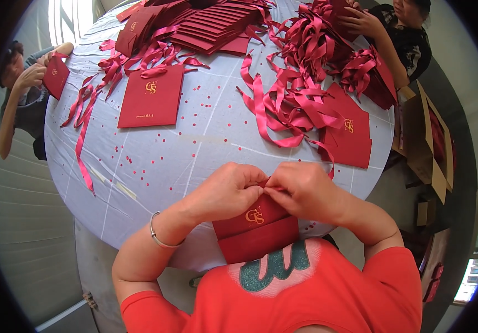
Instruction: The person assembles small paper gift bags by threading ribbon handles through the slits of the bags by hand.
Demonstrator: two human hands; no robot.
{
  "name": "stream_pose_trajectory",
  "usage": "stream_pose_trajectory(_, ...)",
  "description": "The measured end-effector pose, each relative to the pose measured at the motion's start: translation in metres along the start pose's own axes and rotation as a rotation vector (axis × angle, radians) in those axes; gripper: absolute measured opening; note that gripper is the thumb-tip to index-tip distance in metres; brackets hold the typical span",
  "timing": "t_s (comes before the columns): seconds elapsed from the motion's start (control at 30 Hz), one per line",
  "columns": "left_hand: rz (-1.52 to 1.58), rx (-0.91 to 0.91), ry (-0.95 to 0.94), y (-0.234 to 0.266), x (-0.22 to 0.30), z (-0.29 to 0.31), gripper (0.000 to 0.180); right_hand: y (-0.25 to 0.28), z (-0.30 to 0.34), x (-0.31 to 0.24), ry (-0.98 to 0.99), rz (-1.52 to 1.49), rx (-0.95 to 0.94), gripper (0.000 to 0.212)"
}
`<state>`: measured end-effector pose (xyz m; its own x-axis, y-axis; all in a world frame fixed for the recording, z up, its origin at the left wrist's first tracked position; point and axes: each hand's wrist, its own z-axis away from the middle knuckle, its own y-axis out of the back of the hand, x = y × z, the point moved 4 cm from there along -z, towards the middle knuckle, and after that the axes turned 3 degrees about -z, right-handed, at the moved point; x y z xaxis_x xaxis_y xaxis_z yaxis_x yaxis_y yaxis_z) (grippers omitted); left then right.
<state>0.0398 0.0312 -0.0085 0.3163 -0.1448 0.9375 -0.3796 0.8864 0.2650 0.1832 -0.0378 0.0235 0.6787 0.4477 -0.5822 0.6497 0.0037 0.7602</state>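
Note:
A dark red paper gift bag point(258, 240) with a gold emblem lies at the table's near edge, close against my body. A fold or second layer crosses its lower part. My left hand point(225, 191) pinches at the bag's top edge, thumb and fingertips pressed together. Right beside it, my right hand point(308, 191) is closed in a pinch too, fingertips meeting the left ones. A small bit of red shows between them; whether it is ribbon or bag edge I cannot tell. Beyond my hands, another red bag point(153, 102) lies flat with pink ribbon at its top.
The round table point(205, 152) has a pale cover sprinkled with small red paper dots. Stacked red bags point(211, 28) lie at the back. Tangled pink ribbons point(289, 105) trail at the right. Two people handle bags at left and right. An open cardboard box point(425, 141) stands right.

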Motion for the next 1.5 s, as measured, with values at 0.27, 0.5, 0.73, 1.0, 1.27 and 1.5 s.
stream_pose_trajectory(0.27, -0.261, 0.100, -0.126, -0.001, 0.021, 0.011, 0.019, 0.027, -0.007, 0.010, -0.237, -0.572, -0.069, 0.018)
stream_pose_trajectory(0.5, -0.361, 0.325, -0.251, -0.011, 0.032, 0.016, 0.014, 0.032, -0.030, 0.030, -0.483, -0.488, -0.511, 0.018)
stream_pose_trajectory(0.73, -0.419, 0.444, -0.321, -0.016, 0.026, 0.016, 0.016, 0.031, -0.043, 0.028, -0.433, -0.439, -0.747, 0.017)
stream_pose_trajectory(1.0, -0.506, 0.483, -0.451, -0.023, 0.036, 0.020, 0.017, 0.019, -0.049, 0.036, -0.430, -0.474, -0.999, 0.025)
stream_pose_trajectory(1.27, -0.502, 0.493, -0.472, -0.025, 0.039, 0.021, 0.020, 0.001, -0.039, 0.055, -0.602, -0.901, -1.083, 0.015)
stream_pose_trajectory(1.5, -0.447, 0.455, -0.526, -0.028, 0.044, 0.027, 0.020, 0.000, -0.043, 0.049, -0.665, -0.938, -1.226, 0.017)
